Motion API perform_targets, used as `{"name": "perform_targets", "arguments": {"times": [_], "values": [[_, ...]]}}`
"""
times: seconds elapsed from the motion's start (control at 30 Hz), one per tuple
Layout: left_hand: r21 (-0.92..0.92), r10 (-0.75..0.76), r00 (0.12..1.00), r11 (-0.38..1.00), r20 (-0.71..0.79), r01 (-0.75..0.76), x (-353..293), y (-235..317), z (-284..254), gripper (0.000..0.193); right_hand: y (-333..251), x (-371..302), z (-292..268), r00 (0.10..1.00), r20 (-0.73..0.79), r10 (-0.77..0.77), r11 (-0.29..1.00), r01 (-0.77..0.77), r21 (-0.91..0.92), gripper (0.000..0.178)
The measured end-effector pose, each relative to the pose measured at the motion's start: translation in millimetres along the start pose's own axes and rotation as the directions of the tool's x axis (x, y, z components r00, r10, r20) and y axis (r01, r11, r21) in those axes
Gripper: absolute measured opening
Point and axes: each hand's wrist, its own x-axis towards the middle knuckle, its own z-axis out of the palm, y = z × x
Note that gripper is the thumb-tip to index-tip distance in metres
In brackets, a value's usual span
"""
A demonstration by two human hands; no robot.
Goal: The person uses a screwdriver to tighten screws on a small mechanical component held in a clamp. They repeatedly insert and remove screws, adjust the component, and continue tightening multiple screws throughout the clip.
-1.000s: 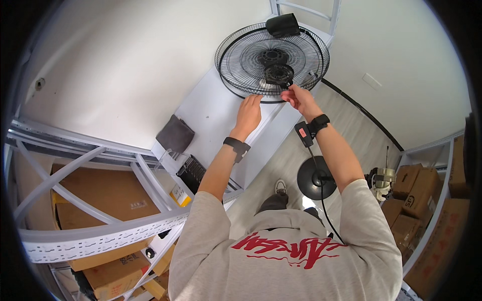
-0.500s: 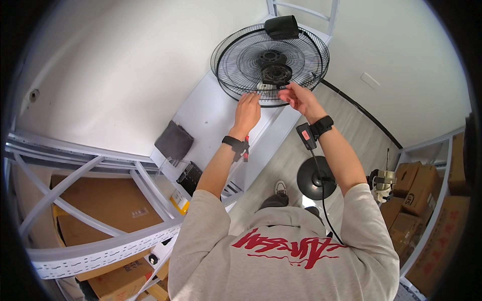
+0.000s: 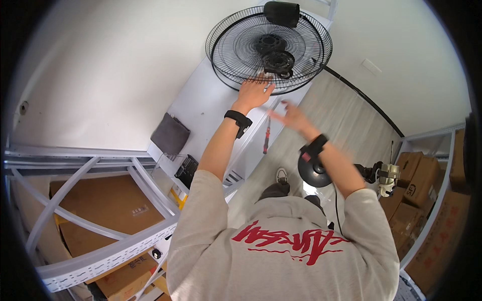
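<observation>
A round black wire fan guard (image 3: 236,47) rests on the white table, with a dark hub and a ring-shaped black part near its middle. My left hand (image 3: 253,94) is at its near rim, fingers stretched out and spread toward the ring-shaped part; the wires partly cover the fingertips. Below and to the right, my right hand (image 3: 294,119) is smeared by motion. Its fingertips meet the shaft of a red and black screwdriver (image 3: 266,140), whose handle points toward me. Whether those fingers grip the shaft is unclear.
A black cup-shaped part (image 3: 281,14) lies at the guard's far rim. Left on the white table (image 3: 198,108) are a folded dark cloth (image 3: 170,134) and a black case (image 3: 187,170). A round black base (image 3: 314,173) stands on the floor; shelves with cardboard boxes (image 3: 419,185) flank me.
My right hand has come back from the guard's rim toward me. The screwdriver, before partly hidden by my left wrist, now shows further right. My left fingers have spread and reach farther in.
</observation>
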Motion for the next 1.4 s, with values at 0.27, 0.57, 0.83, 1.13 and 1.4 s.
{"name": "perform_targets", "arguments": {"times": [0.27,0.57,0.83,1.13,1.4], "values": [[-0.230,-0.007,0.978,0.971,0.208,0.056,10.6,1.1,-17.7,0.030,57.7,-33.1,118.7,0.995,0.064,0.074,0.192,-0.078,0.978,0.072],[-0.278,-0.061,0.985,0.955,0.163,0.105,-0.6,1.5,-9.2,0.034,130.3,-111.4,54.6,0.913,0.403,0.061,0.414,-0.390,0.822,0.047],[-0.263,-0.017,0.980,0.962,0.197,0.070,6.0,6.0,-27.4,0.033,179.2,-156.3,33.3,0.890,0.440,0.117,0.425,-0.446,0.788,0.045],[-0.646,-0.078,0.989,0.750,0.127,0.142,-8.0,13.9,-47.5,0.025,193.5,-177.2,18.7,0.887,0.439,0.145,0.418,-0.457,0.785,0.041],[-0.792,-0.090,0.968,0.560,0.233,0.242,-21.3,16.5,-49.7,0.023,192.2,-178.3,27.5,0.876,0.462,0.135,0.437,-0.471,0.766,0.040]]}}
